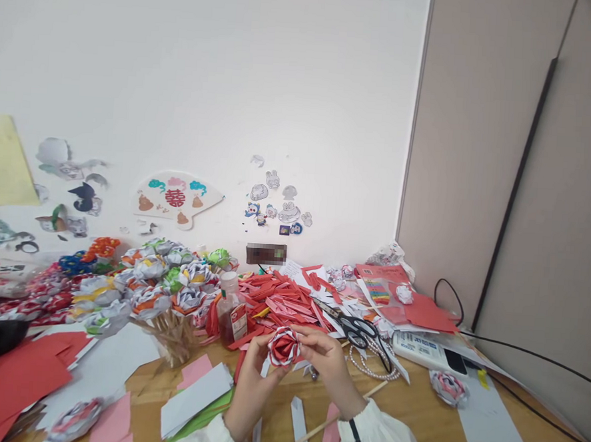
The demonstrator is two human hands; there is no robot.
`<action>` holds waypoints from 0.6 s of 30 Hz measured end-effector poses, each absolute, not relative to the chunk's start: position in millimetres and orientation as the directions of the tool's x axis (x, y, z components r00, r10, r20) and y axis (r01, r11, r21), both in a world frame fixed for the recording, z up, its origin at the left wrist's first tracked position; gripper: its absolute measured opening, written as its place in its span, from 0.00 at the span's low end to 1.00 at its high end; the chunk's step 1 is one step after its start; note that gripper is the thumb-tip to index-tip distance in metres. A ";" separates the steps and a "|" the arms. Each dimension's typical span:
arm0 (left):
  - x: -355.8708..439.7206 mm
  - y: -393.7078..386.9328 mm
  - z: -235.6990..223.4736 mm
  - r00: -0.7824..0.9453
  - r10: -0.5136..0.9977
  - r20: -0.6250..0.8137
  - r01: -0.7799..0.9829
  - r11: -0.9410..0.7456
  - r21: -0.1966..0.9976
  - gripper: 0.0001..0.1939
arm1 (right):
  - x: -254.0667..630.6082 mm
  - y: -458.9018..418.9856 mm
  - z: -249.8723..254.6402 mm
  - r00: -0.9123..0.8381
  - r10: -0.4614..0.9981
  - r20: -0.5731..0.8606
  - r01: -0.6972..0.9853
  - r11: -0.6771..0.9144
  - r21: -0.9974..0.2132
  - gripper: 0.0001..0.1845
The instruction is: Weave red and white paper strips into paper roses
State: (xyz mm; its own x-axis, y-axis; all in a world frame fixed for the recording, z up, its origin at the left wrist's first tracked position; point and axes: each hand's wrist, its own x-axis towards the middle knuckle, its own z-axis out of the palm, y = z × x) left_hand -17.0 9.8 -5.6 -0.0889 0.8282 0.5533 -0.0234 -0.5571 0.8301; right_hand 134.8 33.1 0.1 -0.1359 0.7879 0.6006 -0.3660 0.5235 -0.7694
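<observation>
A red and white folded paper flower [284,347] is held up over the table between both hands. My left hand [255,372] grips its left and lower side, thumb underneath. On its right edge, my right hand [325,361] pinches the paper with the fingertips. Below the hands lie a thin wooden stick [315,432] and a white folded paper strip [300,421]. A heap of red folded paper strips [280,300] lies just behind the flower, with a glue bottle [230,314] to its left.
Black-handled scissors [359,331] and a string of pearl beads [374,369] lie at the right. Many finished paper flowers [152,265] crowd the back left, above a bundle of sticks [171,337]. Red paper sheets [10,377] cover the left front. A cable [527,355] runs along the right.
</observation>
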 end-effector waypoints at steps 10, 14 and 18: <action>-18.1 9.4 -8.9 -0.104 0.822 0.560 0.045 -0.558 0.828 0.20 | 134.5 34.6 -1.3 -0.122 0.804 0.583 -0.338 0.518 -0.786 0.08; -19.2 10.5 -11.1 -0.104 0.816 0.569 0.093 -0.562 0.822 0.20 | 135.0 31.9 2.1 -0.105 0.821 0.561 -0.298 0.512 -0.806 0.08; -19.6 9.8 -11.2 -0.106 0.804 0.586 0.147 -0.570 0.809 0.19 | 134.4 29.4 4.2 -0.109 0.829 0.549 -0.312 0.496 -0.810 0.08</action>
State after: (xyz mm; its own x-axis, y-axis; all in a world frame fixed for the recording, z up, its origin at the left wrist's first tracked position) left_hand -19.6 9.8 -11.2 -0.1062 0.8036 0.5856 0.1467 -0.5698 0.8086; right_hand 134.4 29.4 4.2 -0.1087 0.8289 0.5488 -0.3122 0.4957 -0.8105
